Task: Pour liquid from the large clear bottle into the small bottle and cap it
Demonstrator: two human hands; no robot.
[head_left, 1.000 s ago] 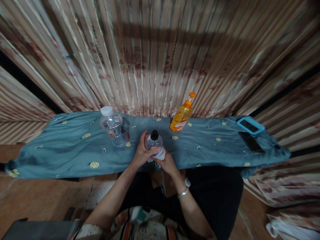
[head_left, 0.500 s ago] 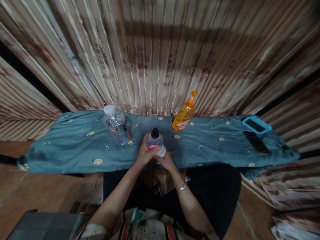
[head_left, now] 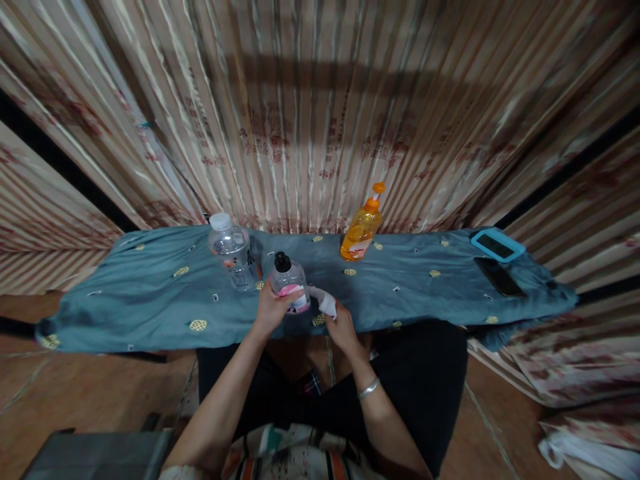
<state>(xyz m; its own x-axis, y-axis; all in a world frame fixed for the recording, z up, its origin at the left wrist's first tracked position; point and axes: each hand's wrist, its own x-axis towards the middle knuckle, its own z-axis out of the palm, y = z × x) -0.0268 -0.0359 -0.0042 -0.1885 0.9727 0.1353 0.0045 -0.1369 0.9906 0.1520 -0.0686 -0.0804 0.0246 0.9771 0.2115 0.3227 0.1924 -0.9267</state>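
Observation:
My left hand (head_left: 274, 308) is wrapped round a clear bottle (head_left: 296, 275) with a black cap and a pink label, tilted a little over the cloth-covered table (head_left: 165, 293). Just right of it, my right hand (head_left: 343, 327) pinches a small white cloth (head_left: 326, 302), whose far end reaches toward the bottle's side. To the left of the bottle stands a large clear bottle (head_left: 235, 253) with a white lid. An orange pump bottle (head_left: 361, 232) stands farther back, right of centre.
At the table's right end lie a blue-framed device (head_left: 499, 245) and a black phone (head_left: 500, 277). A striped curtain (head_left: 310, 120) hangs behind the table. A grey stool (head_left: 95, 457) is at lower left.
My left hand has moved left with the black-capped bottle, turning its label into view. My right hand has drawn apart from it, with the white cloth now stretched out between them.

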